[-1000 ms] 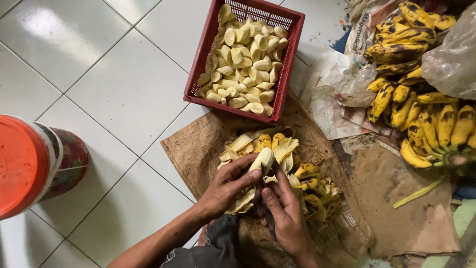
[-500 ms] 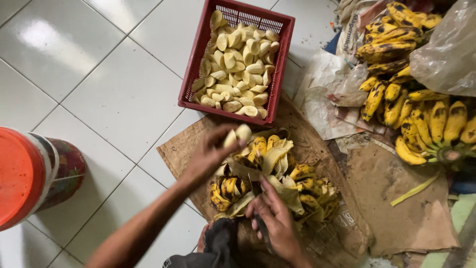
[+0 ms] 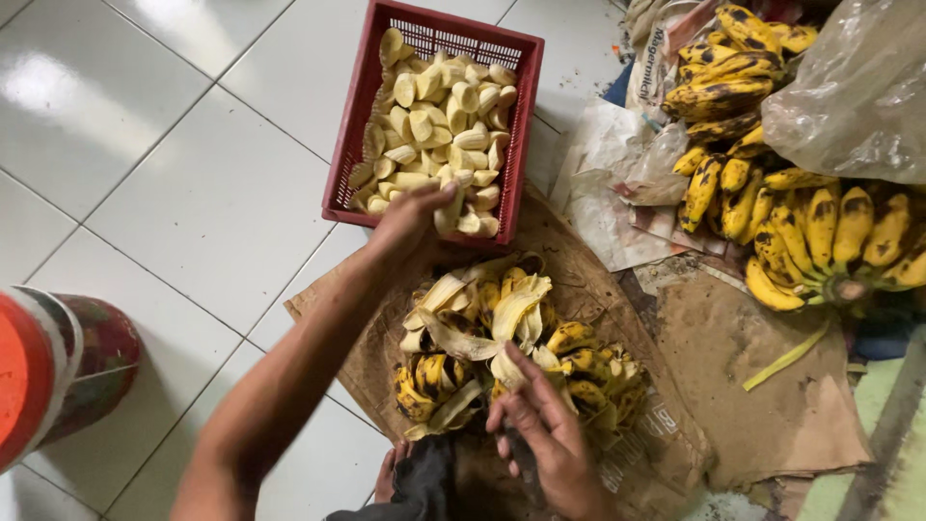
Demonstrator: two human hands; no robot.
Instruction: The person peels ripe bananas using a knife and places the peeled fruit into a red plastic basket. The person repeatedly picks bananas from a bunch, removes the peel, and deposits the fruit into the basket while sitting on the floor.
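1. left hand (image 3: pixel 410 220) reaches over the near rim of the red basket (image 3: pixel 352 145), fingers curled round a peeled banana (image 3: pixel 449 207) lying among the other peeled ones.
2. right hand (image 3: pixel 540 434) rests at the near edge of the peel pile (image 3: pixel 482 338), fingers loosely spread on a peel; whether it grips one i cannot tell.
3. unpeeled bananas (image 3: pixel 820 232) lie well apart on paper.

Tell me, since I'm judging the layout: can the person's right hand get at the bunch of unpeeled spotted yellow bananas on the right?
Probably yes. The right hand rests on the pile of yellow banana peels, and only flat brown paper lies between it and the unpeeled bananas; nothing stands in the way.
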